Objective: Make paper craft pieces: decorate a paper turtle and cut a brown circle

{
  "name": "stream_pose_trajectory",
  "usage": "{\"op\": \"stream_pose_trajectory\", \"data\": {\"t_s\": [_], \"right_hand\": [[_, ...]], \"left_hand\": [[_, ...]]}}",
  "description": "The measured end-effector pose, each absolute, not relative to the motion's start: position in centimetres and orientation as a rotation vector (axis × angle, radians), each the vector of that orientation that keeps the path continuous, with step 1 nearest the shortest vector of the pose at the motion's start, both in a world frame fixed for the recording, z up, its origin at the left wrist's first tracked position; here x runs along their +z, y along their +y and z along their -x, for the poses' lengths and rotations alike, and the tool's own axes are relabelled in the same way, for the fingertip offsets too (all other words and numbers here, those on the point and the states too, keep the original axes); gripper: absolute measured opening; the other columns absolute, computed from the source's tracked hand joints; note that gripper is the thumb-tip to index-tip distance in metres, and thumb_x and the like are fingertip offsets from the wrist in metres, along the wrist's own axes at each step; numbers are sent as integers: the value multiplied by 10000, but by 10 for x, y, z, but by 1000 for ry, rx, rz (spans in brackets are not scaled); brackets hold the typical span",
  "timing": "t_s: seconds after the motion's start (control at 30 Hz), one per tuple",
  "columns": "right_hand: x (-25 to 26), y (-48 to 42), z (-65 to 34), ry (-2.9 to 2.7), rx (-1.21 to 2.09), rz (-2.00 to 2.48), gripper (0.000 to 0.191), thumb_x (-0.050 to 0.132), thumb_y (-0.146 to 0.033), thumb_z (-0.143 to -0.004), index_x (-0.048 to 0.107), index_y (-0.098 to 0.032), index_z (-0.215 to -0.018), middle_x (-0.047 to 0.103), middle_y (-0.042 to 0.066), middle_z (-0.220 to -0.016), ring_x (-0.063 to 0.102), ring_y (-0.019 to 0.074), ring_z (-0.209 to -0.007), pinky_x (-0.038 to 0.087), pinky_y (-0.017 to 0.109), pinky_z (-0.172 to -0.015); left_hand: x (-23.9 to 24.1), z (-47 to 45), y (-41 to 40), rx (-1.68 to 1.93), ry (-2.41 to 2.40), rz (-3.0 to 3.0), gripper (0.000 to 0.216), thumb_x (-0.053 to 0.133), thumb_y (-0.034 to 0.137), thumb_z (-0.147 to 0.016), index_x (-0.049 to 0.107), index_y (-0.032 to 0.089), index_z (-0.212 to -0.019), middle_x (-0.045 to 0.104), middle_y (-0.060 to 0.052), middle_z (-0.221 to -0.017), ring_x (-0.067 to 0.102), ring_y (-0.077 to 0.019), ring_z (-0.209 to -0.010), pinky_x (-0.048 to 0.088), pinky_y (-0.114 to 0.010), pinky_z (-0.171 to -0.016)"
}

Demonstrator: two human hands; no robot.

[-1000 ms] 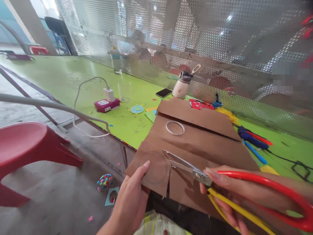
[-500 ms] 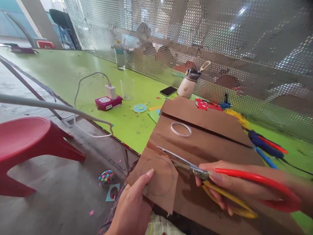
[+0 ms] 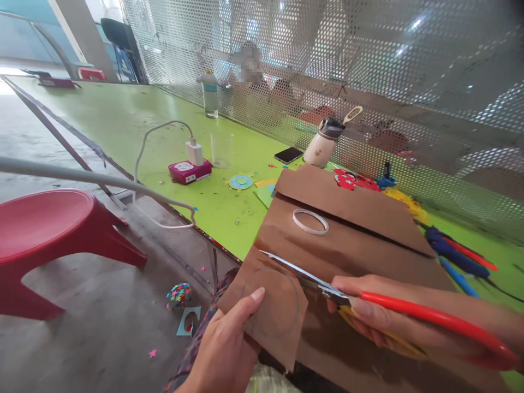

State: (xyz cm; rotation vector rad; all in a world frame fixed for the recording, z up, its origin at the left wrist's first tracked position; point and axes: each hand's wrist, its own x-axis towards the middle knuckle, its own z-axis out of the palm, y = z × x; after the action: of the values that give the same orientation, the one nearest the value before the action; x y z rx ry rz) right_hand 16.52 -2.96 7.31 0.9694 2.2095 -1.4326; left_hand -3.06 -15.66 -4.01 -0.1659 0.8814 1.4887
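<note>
My left hand point(image 3: 231, 341) pinches a piece of brown kraft paper point(image 3: 282, 341), thumb on top, fingers hidden beneath. A circle is drawn in pencil on this piece. My right hand point(image 3: 380, 311) is closed around scissors point(image 3: 434, 314) with one red and one yellow handle. Their blades lie along the upper edge of the piece, tips pointing left, and look nearly closed. Below and behind, a large brown paper sheet point(image 3: 356, 251) with folded layers covers the table's near end. A white ring point(image 3: 310, 221) rests flat on it, beyond the blades.
On the green table point(image 3: 159, 117) are a purple power strip point(image 3: 190, 171) with a charger, a clear cup point(image 3: 221, 150), a phone point(image 3: 289, 155) and a cream bottle point(image 3: 323, 143). Glue guns point(image 3: 460, 251) lie at right. A red stool point(image 3: 53, 229) stands left, beyond a pale bar.
The scissor blades have closed along the paper's edge, the handles drawing together. The whole view has shifted slightly, so most things appear a little farther right. Both hands keep their hold.
</note>
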Motion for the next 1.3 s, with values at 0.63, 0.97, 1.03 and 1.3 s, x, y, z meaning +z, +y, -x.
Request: {"op": "stream_pose_trajectory", "data": {"t_s": [0.63,0.97,1.03,1.3], "right_hand": [[73,-28,-159,2337,-1392,-802,545,324,-710,-966,486,-191,-938,458,-25,-734,387,115,-619,366,241,-567],[74,-24,-161,2295,-1433,-824,603,370,-732,-942,575,-165,-960,609,40,-827,561,139,-683,483,243,-621],[77,-24,-161,2297,-1418,-846,616,372,-738,-936,602,-168,-962,630,54,-836,592,157,-695,506,253,-627],[78,-30,-157,2434,-1177,-1003,472,583,-672,-868,657,-216,-963,671,36,-777,600,188,-678,470,259,-606]], "left_hand": [[-49,26,-158,1407,794,100,426,799,250,-750,717,240,-1168,786,-36,-1114,671,-323,-1182,587,-399,-943],[-47,25,-158,1444,758,125,652,759,227,-800,544,237,-1416,760,-67,-1188,701,-304,-1126,587,-378,-934],[-43,23,-157,1449,764,118,668,747,222,-808,520,217,-1436,748,-84,-1215,707,-308,-1110,592,-385,-924],[-39,21,-158,1444,846,86,574,746,244,-799,605,259,-1356,773,-56,-1154,723,-315,-1072,616,-377,-856]]}}
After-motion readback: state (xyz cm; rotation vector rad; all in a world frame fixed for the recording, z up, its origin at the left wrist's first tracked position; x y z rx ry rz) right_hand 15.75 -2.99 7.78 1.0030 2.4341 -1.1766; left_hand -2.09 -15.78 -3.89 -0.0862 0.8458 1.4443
